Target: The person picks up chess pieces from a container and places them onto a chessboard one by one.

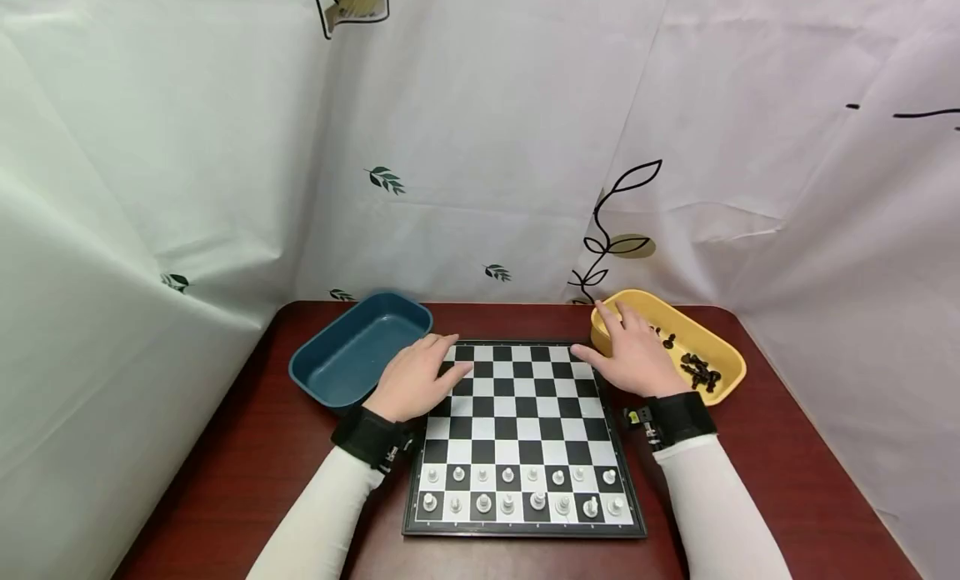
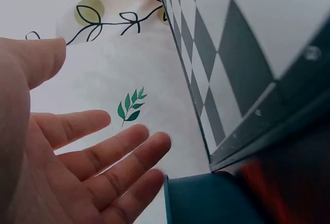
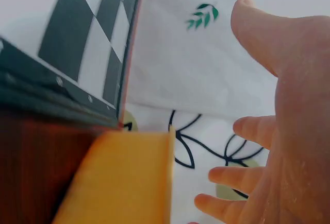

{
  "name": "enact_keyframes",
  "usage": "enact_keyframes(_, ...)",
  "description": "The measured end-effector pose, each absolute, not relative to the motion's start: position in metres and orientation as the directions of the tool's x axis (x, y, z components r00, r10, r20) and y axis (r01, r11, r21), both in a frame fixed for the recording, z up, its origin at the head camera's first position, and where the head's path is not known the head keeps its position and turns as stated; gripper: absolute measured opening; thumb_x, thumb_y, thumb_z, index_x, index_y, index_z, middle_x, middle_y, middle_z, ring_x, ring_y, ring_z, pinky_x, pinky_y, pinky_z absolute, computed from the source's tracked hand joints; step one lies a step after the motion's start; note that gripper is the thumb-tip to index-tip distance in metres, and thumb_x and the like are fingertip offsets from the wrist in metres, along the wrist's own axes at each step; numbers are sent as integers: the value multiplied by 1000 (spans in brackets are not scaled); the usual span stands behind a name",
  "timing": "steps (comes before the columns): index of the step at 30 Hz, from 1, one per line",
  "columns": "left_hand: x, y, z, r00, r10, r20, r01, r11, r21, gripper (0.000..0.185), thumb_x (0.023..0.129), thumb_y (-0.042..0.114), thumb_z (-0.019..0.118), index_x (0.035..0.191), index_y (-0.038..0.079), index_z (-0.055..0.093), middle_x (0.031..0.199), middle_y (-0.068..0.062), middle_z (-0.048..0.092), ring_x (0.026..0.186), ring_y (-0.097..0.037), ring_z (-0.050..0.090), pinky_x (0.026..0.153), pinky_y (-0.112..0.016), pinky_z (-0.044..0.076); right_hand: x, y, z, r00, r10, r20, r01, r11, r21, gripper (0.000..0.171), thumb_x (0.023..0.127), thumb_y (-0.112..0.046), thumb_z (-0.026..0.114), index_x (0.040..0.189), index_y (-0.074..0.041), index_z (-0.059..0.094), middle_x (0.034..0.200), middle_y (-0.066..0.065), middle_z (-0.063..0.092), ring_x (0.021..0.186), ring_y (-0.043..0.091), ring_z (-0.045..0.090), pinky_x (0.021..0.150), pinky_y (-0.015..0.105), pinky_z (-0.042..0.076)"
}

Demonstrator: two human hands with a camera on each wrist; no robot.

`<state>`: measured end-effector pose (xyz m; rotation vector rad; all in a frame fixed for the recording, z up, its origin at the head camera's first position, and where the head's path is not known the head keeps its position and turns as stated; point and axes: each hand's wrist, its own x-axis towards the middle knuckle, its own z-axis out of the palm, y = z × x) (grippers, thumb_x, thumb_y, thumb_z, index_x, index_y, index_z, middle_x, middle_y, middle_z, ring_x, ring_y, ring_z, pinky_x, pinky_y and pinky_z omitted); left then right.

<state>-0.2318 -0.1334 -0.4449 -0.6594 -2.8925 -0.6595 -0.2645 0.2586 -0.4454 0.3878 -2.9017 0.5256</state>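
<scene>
The small black plastic chess pieces [image 1: 693,367] are lying loose in the yellow oval plastic tray [image 1: 726,347], which is sitting at about two o'clock from the black-and-white chequered chessboard [image 1: 522,422]. They are looking light, hard and smooth, likely to tip or roll if nudged; each is probably best pinched around its narrow stem, above the base, with thumb and forefinger.

The right hand [image 1: 633,357] is resting flat, fingers straight and released, spanning the board's far right corner and the near rim of the yellow tray, holding nothing. The left hand [image 1: 416,378] is lying open too, fingers relaxed, across the board's far left corner, just beside the dark blue rectangular plastic tray [image 1: 360,347] at ten o'clock. In the left wrist view the fingers [image 2: 116,149] are showing spread and empty.

White chess pieces [image 1: 521,488] are standing upright in two rows along the board's six o'clock edge.

The dark reddish-brown wooden bench [image 1: 787,480] is looking smooth and level, so a dropped piece may be skidding on it. A white cloth backdrop printed with leaves [image 1: 480,147] is enclosing the bench on three sides, hanging close behind both trays.
</scene>
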Motion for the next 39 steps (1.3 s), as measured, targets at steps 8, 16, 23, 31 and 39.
enact_keyframes(8,-220,-142,-452,-931,337,138,364,879,308,51,110,49,66,138,7,68,114,-10,70,98,-25,71,80,-46,60,-262,281,-435,-966,-177,187,-235,901,-363,99,106,-68,62,172,0,34,171,36,34,156,58,34,120,77,34)
enact_keyframes(16,-216,-145,-463,-943,285,171,320,918,233,32,111,35,68,104,4,62,84,-7,57,71,-25,60,64,-45,53,-262,300,-429,-975,-147,164,-201,900,-387,101,107,-68,60,170,6,34,171,38,32,157,59,31,122,75,31)
enact_keyframes(23,-224,-154,-486,-961,216,170,262,909,323,34,111,32,62,111,-2,66,83,-13,66,70,-30,68,64,-53,57,-263,314,-429,-984,-117,134,-163,892,-422,100,108,-68,58,168,10,34,168,40,37,156,60,33,123,75,29)
enact_keyframes(31,-224,-154,-488,-991,124,42,131,902,411,25,113,26,60,111,4,70,82,-8,65,70,-26,65,66,-48,54,-260,333,-428,-994,-85,71,-107,894,-436,92,113,-61,52,162,16,39,160,44,44,148,63,42,119,74,36)
enact_keyframes(39,-228,-157,-496,-995,100,2,88,863,497,20,112,25,59,109,8,69,88,-5,66,75,-21,62,72,-44,53,-255,354,-423,-999,-26,35,-38,918,-395,87,115,-58,49,155,20,46,152,46,49,138,61,52,111,75,42)
